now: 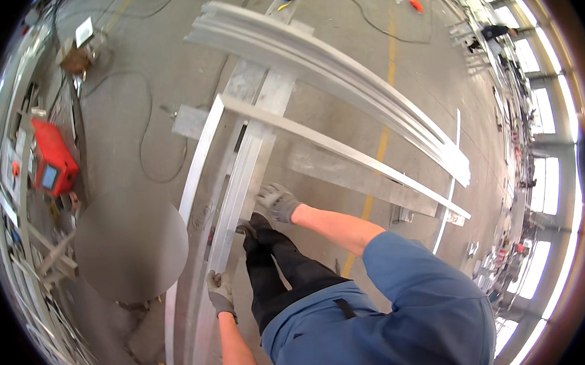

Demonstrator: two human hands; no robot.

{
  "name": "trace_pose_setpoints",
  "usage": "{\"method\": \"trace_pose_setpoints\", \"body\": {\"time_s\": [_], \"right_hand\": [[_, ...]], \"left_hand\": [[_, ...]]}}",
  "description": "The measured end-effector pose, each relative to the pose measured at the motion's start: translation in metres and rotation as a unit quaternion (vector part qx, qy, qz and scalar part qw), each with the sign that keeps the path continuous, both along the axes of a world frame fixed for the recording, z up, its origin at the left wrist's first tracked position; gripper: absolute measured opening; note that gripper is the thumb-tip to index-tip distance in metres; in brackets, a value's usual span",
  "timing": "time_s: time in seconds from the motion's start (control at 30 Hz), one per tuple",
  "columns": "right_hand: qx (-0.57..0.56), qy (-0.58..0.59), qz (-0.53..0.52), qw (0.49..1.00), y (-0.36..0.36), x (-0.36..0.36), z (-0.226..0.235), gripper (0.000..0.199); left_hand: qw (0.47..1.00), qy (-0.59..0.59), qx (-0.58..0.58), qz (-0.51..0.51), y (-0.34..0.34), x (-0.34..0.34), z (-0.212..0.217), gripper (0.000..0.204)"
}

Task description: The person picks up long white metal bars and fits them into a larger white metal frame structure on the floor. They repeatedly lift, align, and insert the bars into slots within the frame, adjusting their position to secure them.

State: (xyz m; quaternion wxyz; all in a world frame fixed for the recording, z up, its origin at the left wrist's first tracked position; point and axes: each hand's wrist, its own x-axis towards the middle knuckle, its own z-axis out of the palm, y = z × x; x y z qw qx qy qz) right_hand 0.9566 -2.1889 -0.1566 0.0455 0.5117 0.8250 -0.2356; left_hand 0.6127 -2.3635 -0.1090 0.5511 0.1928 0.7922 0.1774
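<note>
A long silver grooved metal profile [235, 191] runs lengthwise in front of me, on the left of my legs. My left hand [221, 294], in a grey work glove, is closed on the near part of its right edge. Farther along, my right hand [278, 203], also gloved in grey, is beside the same edge with its fingers a little apart, their tips close to the metal. Whether those fingertips touch it I cannot tell. A slim light metal frame [343, 152] bends at a corner beyond the profile, one side running right and the other toward me.
Thick ribbed metal profiles [327, 70] lie across the supports farther off. At left stands a red machine [54, 160] with a small screen. Cables [149, 123] trail over the grey floor [347, 245]. A distant person [491, 33] is at upper right. A grey disc covers part of the left.
</note>
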Motion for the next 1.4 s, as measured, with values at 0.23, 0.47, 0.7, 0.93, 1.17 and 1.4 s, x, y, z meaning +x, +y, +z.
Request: {"method": "trace_pose_setpoints", "body": {"time_s": [0.23,0.47,0.7,0.93,1.17,1.4], "right_hand": [[-0.235,-0.019,-0.369,0.899,-0.094,0.121,0.02,0.047],[-0.12,0.16,-0.685,0.7,-0.132,0.278,-0.039,0.046],[-0.071,0.562,-0.81,0.149,-0.002,0.391,-0.082,0.071],[0.008,0.652,-0.759,0.002,0.102,0.447,-0.162,0.089],[0.112,0.727,-0.671,-0.092,0.137,0.467,-0.181,0.071],[0.135,0.743,-0.651,-0.075,0.125,0.468,-0.178,0.062]], "left_hand": [[0.989,0.006,0.027,-0.142,0.036,-0.023,-0.018,0.066],[0.979,0.032,0.052,-0.193,0.102,0.008,0.015,0.068],[0.967,0.109,0.032,-0.23,0.175,0.122,0.043,0.067],[0.884,0.155,0.075,-0.434,0.275,0.263,0.014,0.062],[0.87,0.092,0.164,-0.455,0.419,0.406,0.02,0.06],[0.727,0.18,0.22,-0.624,0.494,0.47,0.027,0.061]]}}
